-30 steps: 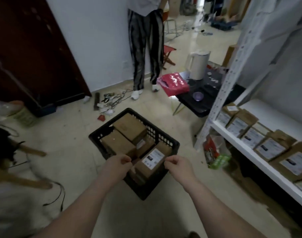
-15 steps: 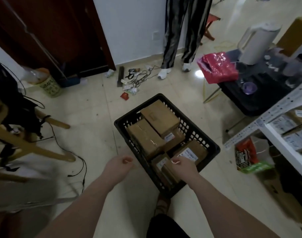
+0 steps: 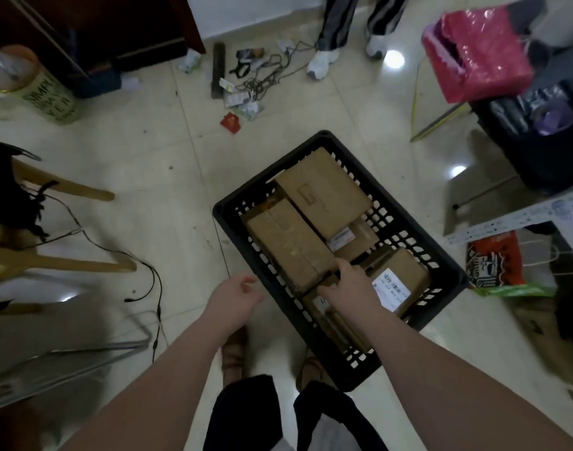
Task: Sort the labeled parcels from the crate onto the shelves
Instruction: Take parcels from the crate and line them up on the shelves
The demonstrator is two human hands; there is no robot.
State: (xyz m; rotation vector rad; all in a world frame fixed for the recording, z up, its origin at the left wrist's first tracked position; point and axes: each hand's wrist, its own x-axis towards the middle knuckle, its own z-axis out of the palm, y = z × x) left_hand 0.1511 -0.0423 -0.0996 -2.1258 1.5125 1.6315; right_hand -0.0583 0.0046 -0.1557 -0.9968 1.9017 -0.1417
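The black crate (image 3: 265,173) sat on the tiled floor, right of centre and turned at an angle, with brown cardboard parcels packed inside it. A large parcel (image 3: 324,193) lay in the far part. A long parcel (image 3: 288,242) ran along the left wall, touching the large one. A small labelled parcel (image 3: 352,237) sat lower between them and the right wall. A parcel with a white label (image 3: 399,281) filled the near right part.

The right grip (image 3: 350,288), a bare hand, reached into the near half of the crate. Its fingers were stretched out and its thumb pointed left. It lay over the gap between the long parcel and the white-labelled one, clasping nothing that could be seen. The left grip (image 3: 236,297) hung just outside the crate's near left wall, fingers loosely curled and holding nothing.

On the far floor lay a tangle of cables (image 3: 262,76), beside another person's white shoes (image 3: 321,63). A red bag (image 3: 477,53) stood far right. A perforated shelf rail (image 3: 513,219) crossed the right edge above an orange and green bag (image 3: 497,268).
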